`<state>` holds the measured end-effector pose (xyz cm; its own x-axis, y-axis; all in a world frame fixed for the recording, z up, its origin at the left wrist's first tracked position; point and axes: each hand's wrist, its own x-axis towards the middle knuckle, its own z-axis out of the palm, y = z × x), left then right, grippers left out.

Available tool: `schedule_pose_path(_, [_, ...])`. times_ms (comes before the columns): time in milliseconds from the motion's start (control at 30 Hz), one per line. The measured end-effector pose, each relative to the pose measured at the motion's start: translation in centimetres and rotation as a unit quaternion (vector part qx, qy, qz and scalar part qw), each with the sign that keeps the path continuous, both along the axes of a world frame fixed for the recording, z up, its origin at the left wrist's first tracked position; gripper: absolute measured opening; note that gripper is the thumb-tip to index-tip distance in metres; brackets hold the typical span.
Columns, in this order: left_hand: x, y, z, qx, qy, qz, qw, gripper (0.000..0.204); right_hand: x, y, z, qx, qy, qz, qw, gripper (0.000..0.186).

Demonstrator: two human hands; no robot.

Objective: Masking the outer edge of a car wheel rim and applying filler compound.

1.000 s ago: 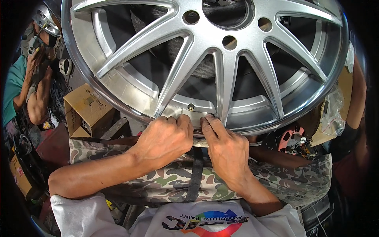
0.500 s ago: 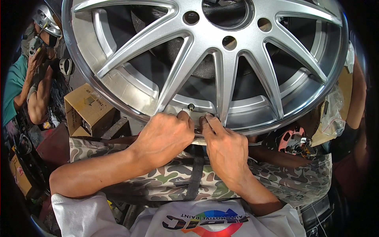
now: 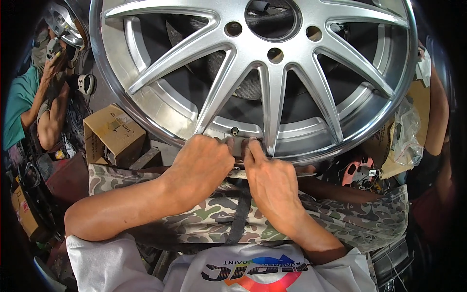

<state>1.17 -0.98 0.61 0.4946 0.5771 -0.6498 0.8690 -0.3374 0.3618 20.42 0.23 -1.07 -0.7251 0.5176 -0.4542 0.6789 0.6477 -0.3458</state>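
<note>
Silver wheel (image 3: 255, 47) fills the top center of the view, spoked face toward the camera, lower lip (image 3: 325, 153) just past the person's lap. Top edge runs out of frame. Center bore (image 3: 265, 27) and three smaller round holes (image 3: 233, 29) visible in the hub.

Both hands at the wheel's bottom edge, close together. Left hand (image 3: 202, 158): knuckles up, fingers curled down at the lip, left of center. Right hand (image 3: 270, 177): just beside it, index and middle fingers reaching up onto the lip, the rest folded under. Fingertips mostly hidden; can't tell whether either hand is pinching something or just pressing on the metal.

Valve stem (image 3: 234, 131) sits just above the gap between the hands, apart from both. Pale matte band (image 3: 168, 117) lines the inner wall on the left; can't tell if it's tape or bare metal.

Camouflage cloth (image 3: 194, 219) spreads under the forearms, black strap (image 3: 239, 209) down its middle. White shirt (image 3: 102, 263) at the bottom edge.

Left side: open cardboard box (image 3: 119, 138) near the wheel; beyond it a co-worker in a green top (image 3: 23, 104), hand raised. Right side: clear plastic bag (image 3: 407, 134), pinkish-red part (image 3: 357, 170), another person's arm (image 3: 436, 97) at the rim.
</note>
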Motion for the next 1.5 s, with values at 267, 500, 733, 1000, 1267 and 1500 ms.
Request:
schedule_pose_path(267, [1.0, 0.8, 1.5, 0.076, -0.014, -0.055, 0.996, 0.030, 7.0, 0.7, 4.2, -0.069, 0.189, -0.200, 0.959, 0.022])
schedule_pose_path(500, [2.8, -3.8, -1.6, 0.179, -0.035, -0.075, 0.980, 0.055, 8.8, 1.6, 5.0, 0.006, 0.319, -0.255, 0.913, 0.029])
schedule_pose_path(733, [2.1, -5.4, 2.0, 0.125, 0.038, -0.065, 0.989, 0.056, 6.0, -1.8, 2.1, -0.029, 0.349, -0.250, 0.903, 0.035])
schedule_pose_path(1000, [3.2, -6.4, 4.1, 0.090, 0.091, -0.046, 0.991, 0.056, 3.1, -2.5, -2.3, -0.053, 0.378, -0.185, 0.906, 0.042])
schedule_pose_path(1267, [3.0, -6.5, 4.2, 0.090, 0.085, -0.067, 0.990, 0.057, 2.3, -2.9, -3.0, -0.017, 0.355, -0.147, 0.923, 0.045])
schedule_pose_path(1500, [2.6, -6.2, 4.0, 0.109, 0.094, -0.055, 0.988, 0.054, 2.0, -3.0, -2.6, 0.000, 0.352, -0.158, 0.922, 0.036])
